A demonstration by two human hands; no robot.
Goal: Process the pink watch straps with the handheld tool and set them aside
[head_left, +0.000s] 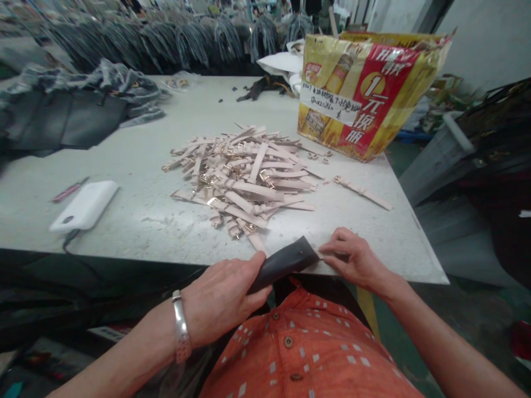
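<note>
Left hand [224, 301]: closed around one end of a dark leather piece [286, 262], thumb on top, just off the table's [136, 160] near edge.
Right hand [357, 260]: bent fingertips meet the piece's other end on the near edge; pinching or merely pressing, one cannot tell.
Dark leather piece: spans both hands, seemingly steadied at each end against the edge.
Power bank [85, 205]: near the left edge, cable trailing off.
Pile of straps [244, 177]: beige, gold-buckled, heaped mid-table within arm's reach; a single strap [363, 192] lies apart towards the right edge.
Carton [365, 94]: far right corner, open-topped.
</note>
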